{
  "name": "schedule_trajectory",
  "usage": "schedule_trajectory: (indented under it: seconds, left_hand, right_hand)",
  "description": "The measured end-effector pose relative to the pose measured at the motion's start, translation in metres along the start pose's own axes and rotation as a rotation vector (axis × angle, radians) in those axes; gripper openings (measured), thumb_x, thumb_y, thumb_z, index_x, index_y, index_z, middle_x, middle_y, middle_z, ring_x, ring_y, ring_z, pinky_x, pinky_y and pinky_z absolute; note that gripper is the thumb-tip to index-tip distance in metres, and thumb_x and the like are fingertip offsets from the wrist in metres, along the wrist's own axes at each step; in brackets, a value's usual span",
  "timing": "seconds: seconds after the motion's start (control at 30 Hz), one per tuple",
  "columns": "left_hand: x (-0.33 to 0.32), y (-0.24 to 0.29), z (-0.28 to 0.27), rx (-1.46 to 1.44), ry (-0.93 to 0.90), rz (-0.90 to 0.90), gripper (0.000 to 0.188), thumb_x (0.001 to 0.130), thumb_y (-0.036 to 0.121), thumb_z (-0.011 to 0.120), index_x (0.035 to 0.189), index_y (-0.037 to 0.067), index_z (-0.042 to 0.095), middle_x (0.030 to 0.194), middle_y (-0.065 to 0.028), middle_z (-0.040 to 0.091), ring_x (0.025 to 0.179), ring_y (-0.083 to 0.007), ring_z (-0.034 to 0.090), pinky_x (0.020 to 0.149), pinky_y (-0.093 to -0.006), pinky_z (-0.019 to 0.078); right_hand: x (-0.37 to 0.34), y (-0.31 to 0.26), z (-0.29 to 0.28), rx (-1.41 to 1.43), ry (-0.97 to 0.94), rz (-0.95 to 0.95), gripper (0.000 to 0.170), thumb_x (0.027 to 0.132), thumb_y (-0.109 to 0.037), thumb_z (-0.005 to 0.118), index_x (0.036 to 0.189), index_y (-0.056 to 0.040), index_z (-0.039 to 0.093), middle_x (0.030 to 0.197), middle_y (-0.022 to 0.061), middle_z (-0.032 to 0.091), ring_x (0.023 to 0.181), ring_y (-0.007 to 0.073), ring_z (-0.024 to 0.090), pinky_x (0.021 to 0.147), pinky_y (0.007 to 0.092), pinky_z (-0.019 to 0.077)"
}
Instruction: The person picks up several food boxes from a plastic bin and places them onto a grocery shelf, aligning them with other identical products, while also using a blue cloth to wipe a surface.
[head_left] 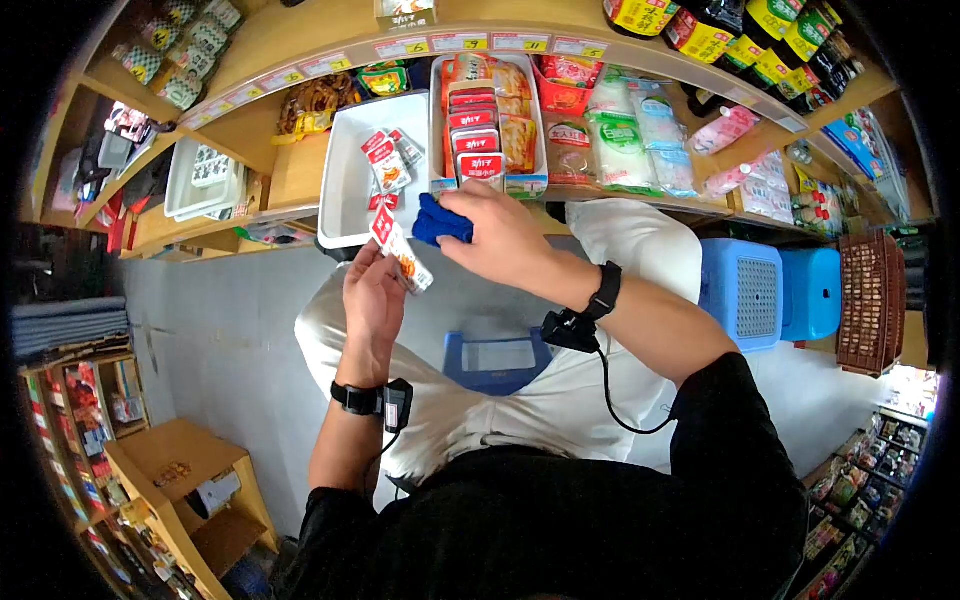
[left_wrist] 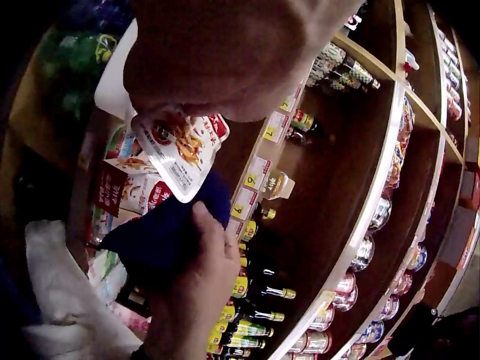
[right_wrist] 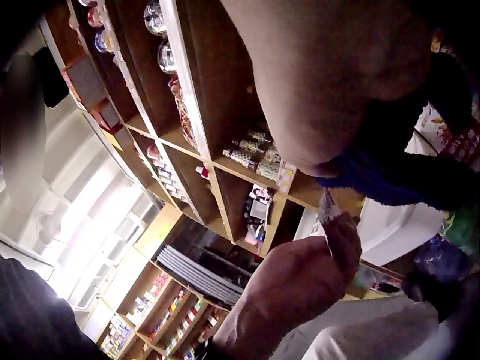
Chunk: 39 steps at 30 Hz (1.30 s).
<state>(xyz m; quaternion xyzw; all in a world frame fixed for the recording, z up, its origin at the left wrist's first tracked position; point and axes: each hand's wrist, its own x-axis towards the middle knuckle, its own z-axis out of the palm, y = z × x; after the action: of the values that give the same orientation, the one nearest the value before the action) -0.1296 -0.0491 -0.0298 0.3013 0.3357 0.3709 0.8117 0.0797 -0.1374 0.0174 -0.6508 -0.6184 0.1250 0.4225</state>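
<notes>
My left hand point(head_left: 373, 300) pinches a small white-and-red snack packet point(head_left: 408, 262) by its edge, over the front rim of a white plastic bin point(head_left: 335, 190). Pictures of food show on the packet's face point(left_wrist: 180, 146) in the left wrist view. Just right of it, my right hand point(head_left: 505, 230) grips a bunched dark blue cloth point(head_left: 440, 220), which hangs close beside the packet. Inside the bin lie several loose packets point(head_left: 388, 165) of the same look. In the right wrist view the blue cloth point(right_wrist: 397, 176) is partly dark, and the packet is seen nearly edge-on.
Right of the bin stands another white bin point(head_left: 437, 90) filled with red boxes point(head_left: 480, 165) and orange packs point(head_left: 518, 143). Bagged goods point(head_left: 618, 150) line the shelf further right. A shelf edge with price tags point(head_left: 475, 43) runs above. Blue plastic stools point(head_left: 742, 295) stand on the right.
</notes>
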Motion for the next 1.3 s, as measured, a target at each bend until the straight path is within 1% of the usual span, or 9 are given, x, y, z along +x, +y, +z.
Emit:
schedule_trajectory:
  seconds: [0.17,0.3,0.53,0.6,0.63,0.87,1.0,1.07,1.3]
  left_hand:
    - [-0.014,0.001,0.03,0.003,-0.029,-0.105,0.034,0.103,0.033,0.056,0.125,0.007,0.06,0.103,-0.0041,0.064,0.084,-0.0162,0.058,0.069,-0.0313,0.0441]
    - [-0.013,-0.008,0.027,0.045,-0.087,-0.124,0.04,0.106,0.042,0.052,0.127,0.009,0.06,0.105,-0.0037,0.065,0.083,-0.0162,0.059,0.069,-0.0311,0.0448]
    - [-0.019,-0.001,0.03,-0.101,-0.159,-0.193,0.044,0.109,0.041,0.041,0.132,0.007,0.058,0.115,-0.0081,0.067,0.101,-0.0222,0.066,0.084,-0.0378,0.0539]
    - [-0.022,0.002,0.04,-0.168,-0.126,-0.187,0.047,0.11,0.042,0.037,0.136,0.008,0.056,0.123,-0.0107,0.067,0.114,-0.0268,0.065,0.1,-0.0438,0.0519]
    - [-0.018,-0.002,0.032,-0.205,-0.159,-0.22,0.049,0.111,0.042,0.036,0.142,0.007,0.052,0.132,-0.0118,0.064,0.12,-0.0285,0.063,0.109,-0.0468,0.047]
    - [-0.024,-0.013,0.039,-0.015,-0.237,-0.093,0.044,0.112,0.029,0.039,0.15,0.007,0.043,0.143,-0.0109,0.058,0.13,-0.0269,0.058,0.111,-0.0466,0.0458]
    - [-0.025,-0.023,0.032,0.031,-0.224,-0.123,0.035,0.112,0.016,0.041,0.144,0.005,0.051,0.135,-0.0093,0.063,0.123,-0.0227,0.062,0.105,-0.0409,0.0506]
    - [-0.024,-0.032,0.016,0.035,-0.248,-0.158,0.034,0.111,0.016,0.042,0.141,0.005,0.054,0.132,-0.0084,0.064,0.122,-0.0222,0.063,0.103,-0.0401,0.0508]
    - [-0.032,-0.031,0.022,0.04,-0.241,-0.2,0.035,0.11,0.02,0.047,0.142,0.008,0.051,0.137,-0.0077,0.061,0.126,-0.0243,0.06,0.107,-0.0462,0.0483]
  right_hand:
    - [-0.001,-0.007,-0.001,0.078,-0.048,0.033,0.038,0.078,-0.018,0.078,0.11,-0.0008,0.069,0.102,0.0167,0.066,0.094,0.0374,0.066,0.083,0.0438,0.0538]
    - [-0.001,-0.005,-0.002,0.089,-0.017,0.019,0.039,0.078,-0.018,0.078,0.112,-0.0009,0.069,0.103,0.017,0.066,0.095,0.0372,0.066,0.083,0.0438,0.0539]
    - [0.001,-0.001,0.0,0.084,0.082,0.006,0.033,0.077,-0.023,0.077,0.105,-0.0052,0.07,0.101,0.0167,0.067,0.089,0.0382,0.068,0.077,0.0461,0.0561]
    - [0.001,-0.001,-0.001,0.08,0.086,0.011,0.034,0.077,-0.023,0.077,0.106,-0.0057,0.07,0.1,0.0158,0.067,0.09,0.0374,0.069,0.075,0.0464,0.056]
    - [0.001,-0.005,-0.004,0.109,0.025,0.037,0.039,0.078,-0.015,0.078,0.111,0.0021,0.067,0.098,0.0183,0.066,0.092,0.0375,0.067,0.08,0.0441,0.0536]
    - [-0.003,-0.006,0.0,0.07,-0.006,0.029,0.037,0.079,-0.017,0.078,0.111,-0.0019,0.068,0.103,0.0159,0.064,0.093,0.0376,0.066,0.08,0.0442,0.0537]
    - [-0.003,-0.009,0.0,0.088,-0.038,0.0,0.037,0.08,-0.022,0.076,0.112,-0.0042,0.07,0.104,0.0131,0.064,0.092,0.0353,0.066,0.079,0.0437,0.0546]
    - [-0.005,-0.011,0.001,0.068,-0.083,-0.125,0.037,0.079,-0.023,0.076,0.111,-0.0045,0.071,0.103,0.0109,0.063,0.091,0.0329,0.067,0.078,0.0428,0.0551]
    - [-0.004,-0.01,0.0,-0.019,-0.068,-0.066,0.036,0.078,-0.028,0.075,0.108,-0.0088,0.073,0.099,0.011,0.064,0.09,0.0335,0.068,0.076,0.0462,0.0555]
